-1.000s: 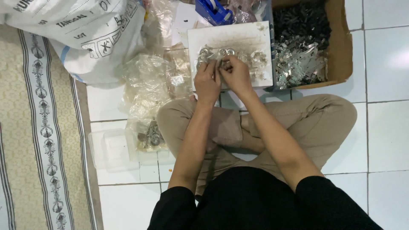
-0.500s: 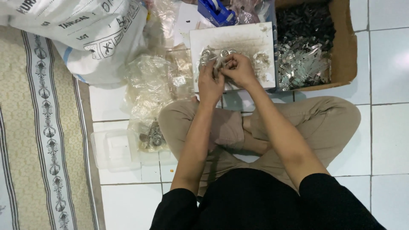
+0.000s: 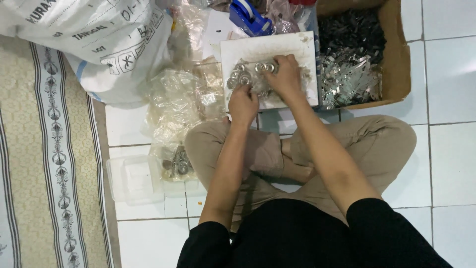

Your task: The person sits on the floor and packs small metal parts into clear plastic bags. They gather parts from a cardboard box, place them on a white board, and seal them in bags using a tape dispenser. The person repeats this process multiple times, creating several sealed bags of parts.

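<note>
Plainly, you sat cross-legged on the tiled floor (image 3: 446,74) with the white board (image 3: 270,47) ahead of your knees and the cardboard box (image 3: 399,54) of metal pieces just to its right. Round metal caps (image 3: 245,74) lay clustered on the board's left half. Your right hand (image 3: 285,74) covered their right edge, fingers curled down; your left hand (image 3: 243,104) sat nearer you, its grip pinched on a cap at the cluster's near side.

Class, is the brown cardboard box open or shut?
Open: the brown cardboard box shows grey metal pieces inside.
</note>
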